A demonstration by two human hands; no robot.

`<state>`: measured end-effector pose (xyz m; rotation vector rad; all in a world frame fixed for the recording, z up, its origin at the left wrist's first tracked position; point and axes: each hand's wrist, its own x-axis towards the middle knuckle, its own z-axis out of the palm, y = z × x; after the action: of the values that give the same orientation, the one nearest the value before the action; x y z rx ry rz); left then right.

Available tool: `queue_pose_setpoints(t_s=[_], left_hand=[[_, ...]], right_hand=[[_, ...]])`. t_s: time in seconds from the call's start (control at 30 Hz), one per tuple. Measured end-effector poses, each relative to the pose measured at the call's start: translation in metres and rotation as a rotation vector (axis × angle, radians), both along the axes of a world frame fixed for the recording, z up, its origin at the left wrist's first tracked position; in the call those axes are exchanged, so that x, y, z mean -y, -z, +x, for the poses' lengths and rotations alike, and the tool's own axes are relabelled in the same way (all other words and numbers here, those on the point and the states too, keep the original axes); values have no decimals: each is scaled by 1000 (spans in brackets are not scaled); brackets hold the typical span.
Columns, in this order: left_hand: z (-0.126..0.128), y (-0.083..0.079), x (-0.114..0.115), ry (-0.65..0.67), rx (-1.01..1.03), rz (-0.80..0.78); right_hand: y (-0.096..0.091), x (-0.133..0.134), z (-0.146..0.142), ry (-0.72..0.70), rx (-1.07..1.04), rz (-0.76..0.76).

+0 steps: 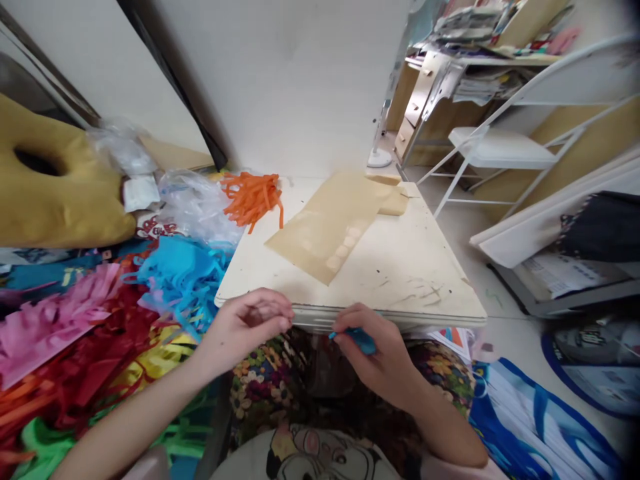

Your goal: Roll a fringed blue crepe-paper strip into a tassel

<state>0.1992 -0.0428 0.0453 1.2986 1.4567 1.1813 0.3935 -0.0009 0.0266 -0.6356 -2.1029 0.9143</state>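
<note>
My right hand (pixel 373 350) is closed around a small bright blue piece of paper or cloth (pixel 364 341). A narrow blue end pokes out between the thumb and index finger. To its left, my left hand (pixel 247 330) has curled fingers with the thumb close to the index fingertip; whatever it may hold is too small to tell. Both hands are above my lap, by the near edge of a white table (pixel 400 293). On the table lies a flat tan paper or plastic sheet (pixel 320 230) with several pale rounded shapes along one side. An orange fringed bundle (pixel 253 197) rests at the far left corner.
Left of the table are piled blue fringe strips (pixel 185 277), pink fringe (pixel 75 303), red fringe (pixel 105 340) and clear plastic bags (pixel 195 203). A yellow cushion (pixel 60 193) stands behind them. On the right are a white folding chair (pixel 505 150) and a blue-and-white bag (pixel 540 413).
</note>
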Motion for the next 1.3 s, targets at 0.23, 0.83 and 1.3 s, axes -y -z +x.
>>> queue_pose_setpoints(t_s=[0.23, 0.83, 1.3], left_hand=[[30, -2, 9, 32, 151, 15], [61, -13, 26, 59, -170, 175], [62, -12, 24, 116, -182, 146]], right_hand=[[-24, 18, -8, 119, -89, 107], [-30, 39, 16, 168, 63, 241], [-24, 32, 14, 302, -30, -24]])
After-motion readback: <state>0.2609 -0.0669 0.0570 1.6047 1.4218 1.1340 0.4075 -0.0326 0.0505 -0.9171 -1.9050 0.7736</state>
